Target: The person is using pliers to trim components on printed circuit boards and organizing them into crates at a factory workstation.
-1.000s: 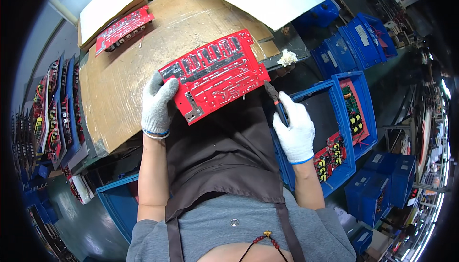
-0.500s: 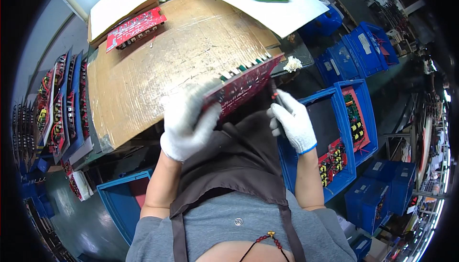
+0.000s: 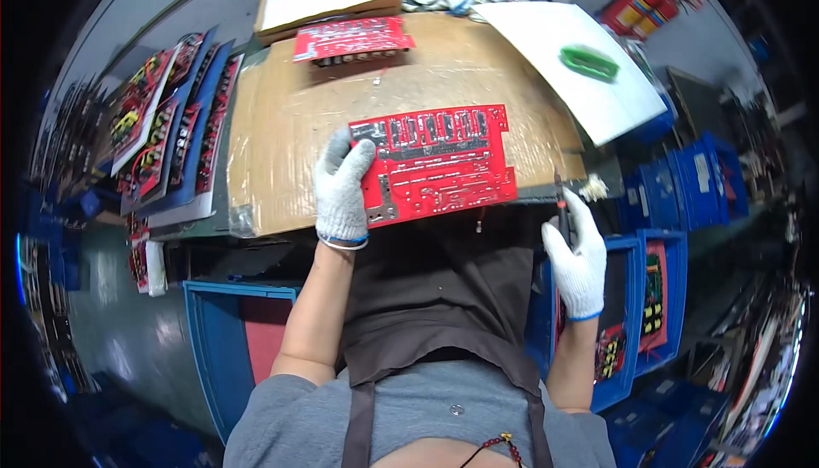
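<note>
My left hand (image 3: 344, 182), in a white knit glove, grips a red circuit board (image 3: 444, 165) by its left edge. The board's solder side, with silvery traces, faces up towards me; its parts underneath are hidden. To the right of the board, my gloved right hand (image 3: 580, 255) is closed around a slim hand tool (image 3: 562, 208) with a dark tip and a red-and-black handle. Its tip points away from me and stands apart from the board. Another red circuit board (image 3: 354, 39) lies solder side up at the back of the cardboard sheet (image 3: 281, 144).
Several boards stand in a rack (image 3: 183, 118) at left. A green-handled brush (image 3: 589, 63) rests on a white sheet (image 3: 546, 33). Blue crates (image 3: 636, 297) with boards sit at right, another blue crate (image 3: 200, 323) at lower left. Fire extinguishers (image 3: 644, 7) stand far right.
The board has swung from a steep tilt to showing its solder side fully. My right hand with the tool has shifted right in view. The whole view has turned.
</note>
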### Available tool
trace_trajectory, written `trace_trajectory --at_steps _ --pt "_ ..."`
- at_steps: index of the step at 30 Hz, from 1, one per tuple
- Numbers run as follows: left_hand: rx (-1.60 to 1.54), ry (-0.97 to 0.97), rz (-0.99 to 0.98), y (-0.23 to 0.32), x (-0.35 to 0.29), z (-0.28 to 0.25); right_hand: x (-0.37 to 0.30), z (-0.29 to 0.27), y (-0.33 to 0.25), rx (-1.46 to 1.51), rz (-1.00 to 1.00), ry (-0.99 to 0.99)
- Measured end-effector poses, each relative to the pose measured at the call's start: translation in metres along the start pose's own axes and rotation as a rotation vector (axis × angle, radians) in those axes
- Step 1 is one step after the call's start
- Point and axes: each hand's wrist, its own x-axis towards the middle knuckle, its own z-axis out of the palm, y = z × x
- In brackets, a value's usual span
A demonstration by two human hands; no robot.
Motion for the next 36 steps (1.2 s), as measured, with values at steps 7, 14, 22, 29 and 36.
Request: trace_trajectory --at_steps 7,14,22,29,36 --pt "-0.09 0.015 -0.11 0.006 0.004 -0.003 0.012 0.015 -0.039 -0.199 -0.173 -0.165" --pt "-0.028 0.0 -0.112 0.002 0.007 -0.005 0.031 0.032 -0.064 -0.527 -0.405 -0.231" --pt "-0.064 0.003 -0.13 0.009 0.003 0.001 0.063 0.039 -0.094 -0.814 -0.636 -0.335" --pt "-0.032 0.013 -0.121 0.009 0.003 0.0 0.072 0.041 -0.117 -0.94 -0.66 -0.434" --pt "-0.035 -0.003 -0.116 0.005 0.004 -0.001 0.064 0.047 -0.116 -0.946 -0.577 -0.424"
